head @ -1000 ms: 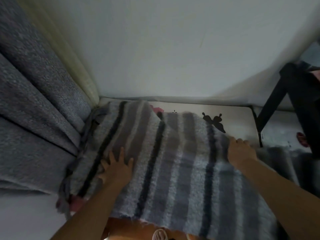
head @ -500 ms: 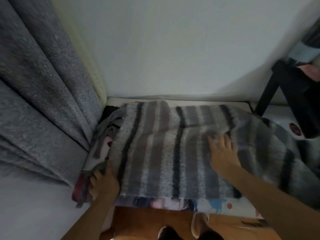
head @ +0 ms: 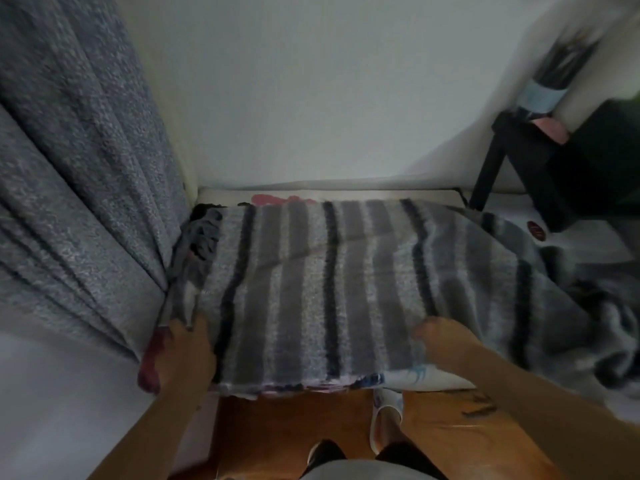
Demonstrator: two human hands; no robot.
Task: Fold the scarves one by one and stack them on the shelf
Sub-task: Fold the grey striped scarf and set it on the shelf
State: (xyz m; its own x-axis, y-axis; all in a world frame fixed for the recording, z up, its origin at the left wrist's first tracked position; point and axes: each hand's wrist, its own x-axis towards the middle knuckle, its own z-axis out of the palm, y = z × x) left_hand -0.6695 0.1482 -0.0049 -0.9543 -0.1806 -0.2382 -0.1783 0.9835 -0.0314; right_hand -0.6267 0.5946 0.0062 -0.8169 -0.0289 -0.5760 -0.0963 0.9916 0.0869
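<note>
Half a second ago your right hand (head: 440, 337) lay flat on the middle of the striped scarf (head: 311, 289); it has since drawn back to the near edge at about 4 o'clock, where its fingers curl into the cloth and bunch it. Your left hand (head: 185, 351) stays at the near left corner, around 8 o'clock, though now its fingers close on the scarf's fringed end rather than resting beside it. The scarf itself lies spread flatter across the printed sheet (head: 408, 377) of the bed, stripes running away from you, its far edge near the wall at 12 o'clock, and its right portion trails off in a rumpled heap toward 3 o'clock. A grey curtain (head: 69, 188) hangs at 9 to 10 o'clock and touches the scarf's fringe, crowding that side. A black stand (head: 519, 168) rises at 2 o'clock, just past the bed's far right corner. Below the bed edge, at 6 o'clock, a white slipper (head: 386, 420) rests on the wooden floor (head: 277, 427).
</note>
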